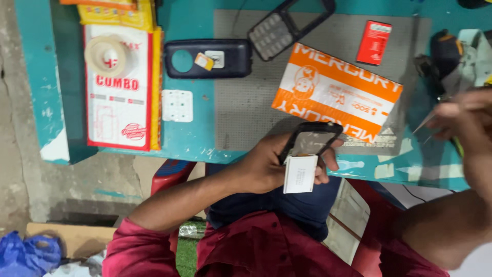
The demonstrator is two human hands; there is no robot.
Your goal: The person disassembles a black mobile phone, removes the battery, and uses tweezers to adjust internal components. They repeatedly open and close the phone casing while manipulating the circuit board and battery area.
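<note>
Here the left hand (266, 166) grips a white pack (300, 174) below the orange packet (335, 92)

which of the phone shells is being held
The black frame in the left hand; the dark blue back cover and keypad front lie on the table.

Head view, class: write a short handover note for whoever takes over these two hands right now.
Left hand: fingers grip a black phone frame with a white rectangular part hanging below it, at the table's near edge.
Right hand: blurred, pinching a thin pointed tool.
On the teal table: dark back cover, keypad frame, orange packet, red battery, tape roll.
Done: phone is in pieces. Left: parts remain separate.
</note>
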